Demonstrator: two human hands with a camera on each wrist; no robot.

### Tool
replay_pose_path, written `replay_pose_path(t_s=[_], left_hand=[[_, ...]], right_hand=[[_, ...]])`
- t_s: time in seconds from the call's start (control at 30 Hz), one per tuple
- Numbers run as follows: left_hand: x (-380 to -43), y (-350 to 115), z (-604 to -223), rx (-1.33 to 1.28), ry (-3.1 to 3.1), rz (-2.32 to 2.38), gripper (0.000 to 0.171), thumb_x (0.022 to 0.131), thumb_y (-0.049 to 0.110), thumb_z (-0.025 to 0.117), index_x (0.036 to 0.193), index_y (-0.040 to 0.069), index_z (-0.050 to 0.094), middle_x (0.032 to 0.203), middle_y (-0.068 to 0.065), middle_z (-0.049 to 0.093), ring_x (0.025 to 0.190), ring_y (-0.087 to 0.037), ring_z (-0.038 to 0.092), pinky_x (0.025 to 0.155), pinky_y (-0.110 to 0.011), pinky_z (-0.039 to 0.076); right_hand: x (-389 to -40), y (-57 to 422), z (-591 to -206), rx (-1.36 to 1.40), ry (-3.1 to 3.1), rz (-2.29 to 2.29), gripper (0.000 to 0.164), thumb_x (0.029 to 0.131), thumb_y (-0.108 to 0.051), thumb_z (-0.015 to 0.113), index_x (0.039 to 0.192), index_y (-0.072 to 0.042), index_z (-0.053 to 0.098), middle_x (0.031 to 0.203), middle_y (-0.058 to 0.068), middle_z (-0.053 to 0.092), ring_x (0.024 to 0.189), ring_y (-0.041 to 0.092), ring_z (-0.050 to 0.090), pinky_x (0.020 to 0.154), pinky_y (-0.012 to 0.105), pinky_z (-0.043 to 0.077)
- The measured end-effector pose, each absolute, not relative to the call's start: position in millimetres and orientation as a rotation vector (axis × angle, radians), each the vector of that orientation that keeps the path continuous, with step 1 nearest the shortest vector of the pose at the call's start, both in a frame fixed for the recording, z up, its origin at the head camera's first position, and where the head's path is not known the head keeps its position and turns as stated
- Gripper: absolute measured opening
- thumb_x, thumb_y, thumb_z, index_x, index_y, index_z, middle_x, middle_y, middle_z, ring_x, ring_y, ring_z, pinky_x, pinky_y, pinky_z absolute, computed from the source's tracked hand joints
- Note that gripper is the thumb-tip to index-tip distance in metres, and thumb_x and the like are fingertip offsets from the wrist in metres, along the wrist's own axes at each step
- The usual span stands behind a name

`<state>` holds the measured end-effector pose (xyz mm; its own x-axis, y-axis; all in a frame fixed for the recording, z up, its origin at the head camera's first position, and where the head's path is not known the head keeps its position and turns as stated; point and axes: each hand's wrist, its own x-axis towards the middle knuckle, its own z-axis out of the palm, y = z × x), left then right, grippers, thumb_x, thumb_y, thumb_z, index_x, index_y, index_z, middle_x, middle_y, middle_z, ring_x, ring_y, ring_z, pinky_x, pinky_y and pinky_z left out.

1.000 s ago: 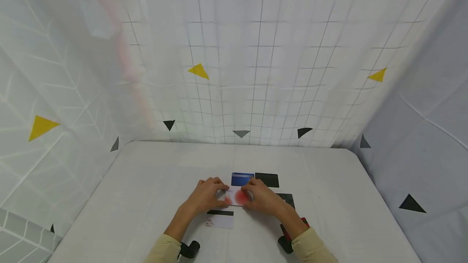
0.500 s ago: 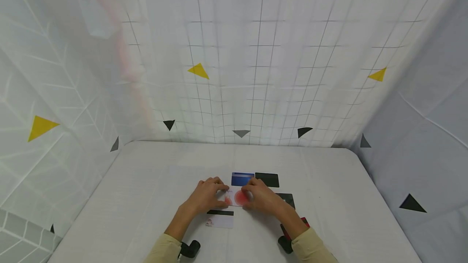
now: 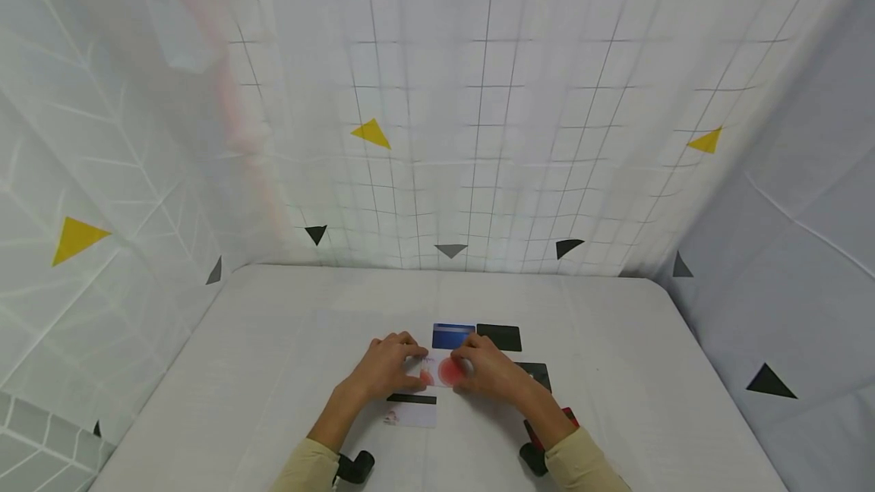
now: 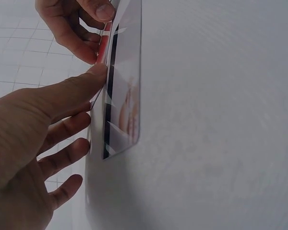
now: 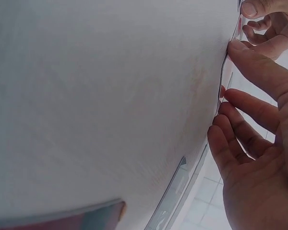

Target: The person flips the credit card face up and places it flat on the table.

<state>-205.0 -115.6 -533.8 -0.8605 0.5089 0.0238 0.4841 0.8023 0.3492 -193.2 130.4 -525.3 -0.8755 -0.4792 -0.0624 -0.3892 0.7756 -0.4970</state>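
Note:
A white card with red circles (image 3: 443, 370) lies between the two hands at the middle of the table in the head view. My left hand (image 3: 386, 364) pinches its left end between thumb and fingers. At the right end, my right hand (image 3: 494, 372) holds it the same way and covers part of it. Just in front lies a white card with a dark stripe (image 3: 412, 411), apart from the fingers in the head view. Behind the held card are a blue card (image 3: 453, 335) and a black card (image 3: 500, 337).
A dark card (image 3: 536, 373) lies partly behind the right hand. Under the right forearm shows a red and black card (image 3: 537, 431), mostly hidden. Black camera mounts (image 3: 357, 467) sit by the wrists. White sheets (image 3: 437, 173) wall in the white table (image 3: 273, 370).

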Motion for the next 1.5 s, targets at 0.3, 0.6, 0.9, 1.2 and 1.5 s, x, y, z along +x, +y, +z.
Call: replay_pose_path(t_s=[0.3,0.6,0.9,1.2,1.5], left_hand=[[-204,-116,-533,0.811,2.919,0.538,0.051,0.079,0.044,0.084,0.125,0.025,0.072,0.115,0.006,0.064,0.111,-0.018,0.059,0.093,-0.050,0.044],[-204,-116,-534,0.811,2.923,0.544,0.050,0.080,0.045,0.083,0.124,0.025,0.073,0.115,0.006,0.064,0.110,-0.018,0.060,0.093,-0.049,0.044],[-204,-116,-535,0.822,2.953,0.505,0.051,0.082,0.047,0.081,0.126,0.024,0.072,0.117,0.005,0.065,0.112,-0.018,0.060,0.093,-0.050,0.044],[-200,-123,-529,0.769,2.955,0.561,0.054,0.085,0.054,0.075,0.129,0.022,0.070,0.120,0.002,0.064,0.113,-0.021,0.059,0.092,-0.050,0.043],[-187,-137,-524,0.766,2.917,0.674,0.042,0.083,0.051,0.078,0.113,0.023,0.073,0.109,0.008,0.064,0.107,-0.017,0.060,0.090,-0.050,0.041]], right_hand=[[-193,130,-526,-0.698,2.788,-0.707,0.047,0.081,-0.031,0.086,0.121,-0.012,0.070,0.114,0.002,0.056,0.111,0.021,0.050,0.090,0.040,0.054],[-194,130,-527,-0.705,2.801,-0.692,0.047,0.081,-0.031,0.085,0.121,-0.012,0.070,0.114,0.002,0.057,0.110,0.021,0.050,0.090,0.039,0.054],[-194,129,-526,-0.708,2.806,-0.690,0.048,0.081,-0.031,0.085,0.122,-0.012,0.070,0.115,0.003,0.057,0.110,0.021,0.050,0.090,0.039,0.054],[-189,123,-522,-0.754,2.810,-0.720,0.053,0.083,-0.037,0.083,0.128,-0.014,0.067,0.119,0.000,0.054,0.111,0.019,0.051,0.090,0.036,0.055],[-175,114,-518,-0.782,2.816,-0.698,0.056,0.081,-0.045,0.082,0.128,-0.019,0.067,0.113,-0.003,0.055,0.099,0.015,0.057,0.086,0.034,0.055]])
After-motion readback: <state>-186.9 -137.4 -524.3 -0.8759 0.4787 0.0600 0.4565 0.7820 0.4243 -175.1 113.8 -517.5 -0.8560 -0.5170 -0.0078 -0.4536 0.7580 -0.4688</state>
